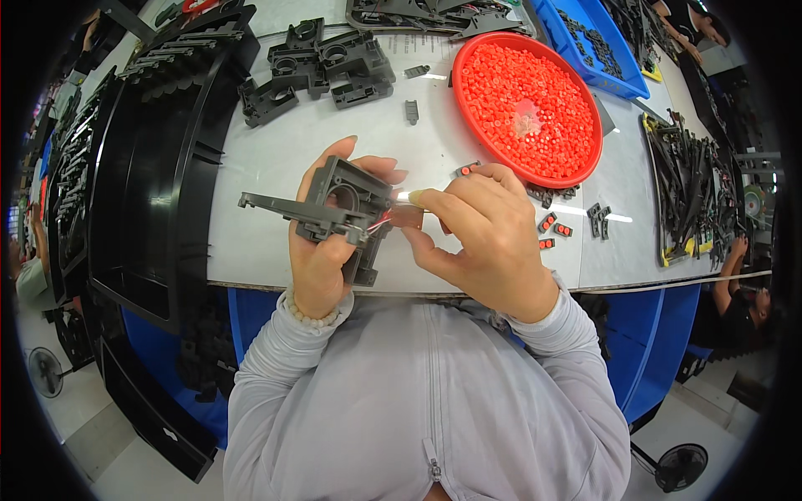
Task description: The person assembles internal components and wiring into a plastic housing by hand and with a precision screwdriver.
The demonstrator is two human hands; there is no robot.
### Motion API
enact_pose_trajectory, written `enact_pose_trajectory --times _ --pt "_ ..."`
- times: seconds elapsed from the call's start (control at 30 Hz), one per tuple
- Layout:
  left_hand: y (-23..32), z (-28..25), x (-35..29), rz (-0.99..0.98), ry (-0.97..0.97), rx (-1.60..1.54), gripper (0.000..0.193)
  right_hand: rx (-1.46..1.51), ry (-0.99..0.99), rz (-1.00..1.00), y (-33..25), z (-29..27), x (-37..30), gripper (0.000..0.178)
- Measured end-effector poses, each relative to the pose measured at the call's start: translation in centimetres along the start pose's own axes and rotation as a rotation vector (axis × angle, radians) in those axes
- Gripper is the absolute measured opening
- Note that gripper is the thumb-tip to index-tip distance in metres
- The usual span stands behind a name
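Here, left hand: grasps grey housing, long arm pointing left.
Right hand: narrow grip near red wires; contents cannot be told.
Table print: unreadable.

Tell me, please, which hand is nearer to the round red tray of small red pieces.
Right. The right hand is close by the red tray, at its lower-left edge; the left hand is farther left, holding the dark grey part.

Nearer the person than the round red tray, the left hand held a grey housing, the right hand close to its wires; grey brackets lay left of the tray.
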State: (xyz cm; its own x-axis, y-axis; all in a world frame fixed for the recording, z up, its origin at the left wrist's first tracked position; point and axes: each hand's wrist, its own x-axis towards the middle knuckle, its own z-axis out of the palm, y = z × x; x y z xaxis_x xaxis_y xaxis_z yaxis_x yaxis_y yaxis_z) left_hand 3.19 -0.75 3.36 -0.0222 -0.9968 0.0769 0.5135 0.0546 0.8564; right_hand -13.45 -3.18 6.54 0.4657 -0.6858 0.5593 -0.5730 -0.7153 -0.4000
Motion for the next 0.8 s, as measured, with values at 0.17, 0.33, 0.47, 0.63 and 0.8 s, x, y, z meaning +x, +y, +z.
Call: enact_pose_trajectory --times 0.17,0.33,0.47,0.63,0.8 --pt "-0.18 0.07 -0.05 0.035 0.002 0.057 0.071 -0.102 0.003 -0.038 -0.25 0.33 0.06 0.014" --pt "-0.45 -0.01 -0.18 0.077 -0.021 0.123 0.070 -0.132 -0.014 -0.031 -0.59 0.44 -0.18 0.012" --pt "-0.50 0.22 -0.29 0.103 -0.044 0.106 0.070 -0.149 -0.036 -0.028 -0.84 0.36 -0.21 0.012" --pt "-0.54 0.38 -0.30 0.083 0.006 0.076 0.073 -0.125 -0.034 -0.046 -0.82 0.42 -0.21 0.012" --pt "-0.49 0.46 -0.43 0.073 -0.008 0.022 0.073 -0.059 -0.063 -0.032 -0.82 -0.03 0.07 0.012"
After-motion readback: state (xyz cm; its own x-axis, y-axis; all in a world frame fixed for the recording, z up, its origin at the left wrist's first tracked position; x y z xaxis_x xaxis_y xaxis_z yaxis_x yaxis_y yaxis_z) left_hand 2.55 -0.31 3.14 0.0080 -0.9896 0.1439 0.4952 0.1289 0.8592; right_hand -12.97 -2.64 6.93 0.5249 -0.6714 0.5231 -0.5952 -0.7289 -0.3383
